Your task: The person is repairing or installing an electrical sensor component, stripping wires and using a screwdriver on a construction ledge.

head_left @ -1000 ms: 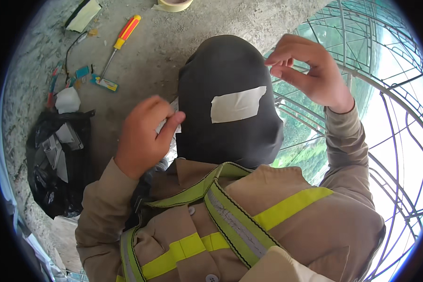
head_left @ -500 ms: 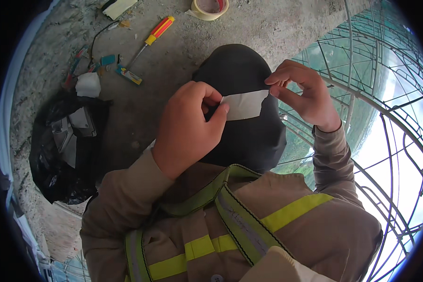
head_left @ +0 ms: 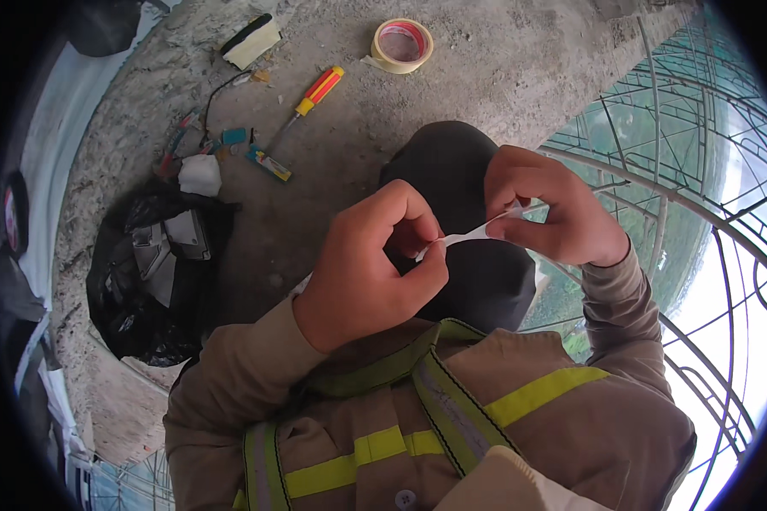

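Observation:
A short pale strip of masking tape [head_left: 470, 235] is stretched between my two hands, seen nearly edge-on and slightly twisted. My left hand [head_left: 368, 266] pinches its left end between thumb and fingertips. At the other end, my right hand [head_left: 556, 209] is closed on the tape, and a small bit of it pokes up between thumb and forefinger. Both hands are held over my dark-trousered knee [head_left: 447, 157]. On the ground beyond lies a cream roll of masking tape [head_left: 426, 60] with a red inner core.
A screwdriver [head_left: 320, 91] with a red and yellow handle lies on the rough concrete [head_left: 332, 153]. To the left, a black plastic bag [head_left: 115, 281] holds grey box-like pieces [head_left: 183, 234]. A crumpled white wad [head_left: 200, 175] sits beside it. Scaffolding bars [head_left: 656, 183] and green netting border the right.
The tape strip has gone from lying flat and face-up to edge-on and twisted. My right hand now grips its far end. The view has shifted, so the ground things appear lower and further right.

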`<state>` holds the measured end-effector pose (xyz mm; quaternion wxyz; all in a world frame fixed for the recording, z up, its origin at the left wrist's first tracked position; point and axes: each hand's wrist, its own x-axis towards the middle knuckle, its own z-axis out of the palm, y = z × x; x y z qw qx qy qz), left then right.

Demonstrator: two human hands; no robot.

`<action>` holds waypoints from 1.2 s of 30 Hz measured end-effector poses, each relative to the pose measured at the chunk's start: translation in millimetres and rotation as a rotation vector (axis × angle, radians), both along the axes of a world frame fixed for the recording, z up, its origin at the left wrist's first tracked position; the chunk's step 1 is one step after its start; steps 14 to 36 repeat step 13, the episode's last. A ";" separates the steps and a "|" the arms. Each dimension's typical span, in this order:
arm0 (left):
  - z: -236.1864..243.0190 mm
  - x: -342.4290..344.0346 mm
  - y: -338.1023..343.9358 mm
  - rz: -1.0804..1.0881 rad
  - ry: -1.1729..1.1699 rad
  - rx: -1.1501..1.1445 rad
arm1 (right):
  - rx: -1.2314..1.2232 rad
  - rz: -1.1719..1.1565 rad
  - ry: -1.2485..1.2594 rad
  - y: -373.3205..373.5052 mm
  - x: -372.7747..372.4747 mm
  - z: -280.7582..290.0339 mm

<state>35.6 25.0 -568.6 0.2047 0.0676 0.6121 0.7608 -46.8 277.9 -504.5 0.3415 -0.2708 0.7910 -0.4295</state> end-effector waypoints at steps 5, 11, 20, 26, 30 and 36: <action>-10.3 -16.7 -29.5 0.292 -0.017 0.029 | -0.061 -0.009 0.033 -36.6 -38.3 -19.5; -83.5 -62.8 -93.6 0.568 0.057 -0.338 | -0.081 -0.006 0.169 -116.2 -114.6 -129.2; -111.3 -79.6 -103.7 0.612 -0.004 -0.387 | -0.131 -0.007 0.229 -140.4 -139.4 -169.5; -111.3 -79.6 -103.7 0.612 -0.004 -0.387 | -0.131 -0.007 0.229 -140.4 -139.4 -169.5; -111.3 -79.6 -103.7 0.612 -0.004 -0.387 | -0.131 -0.007 0.229 -140.4 -139.4 -169.5; -111.3 -79.6 -103.7 0.612 -0.004 -0.387 | -0.131 -0.007 0.229 -140.4 -139.4 -169.5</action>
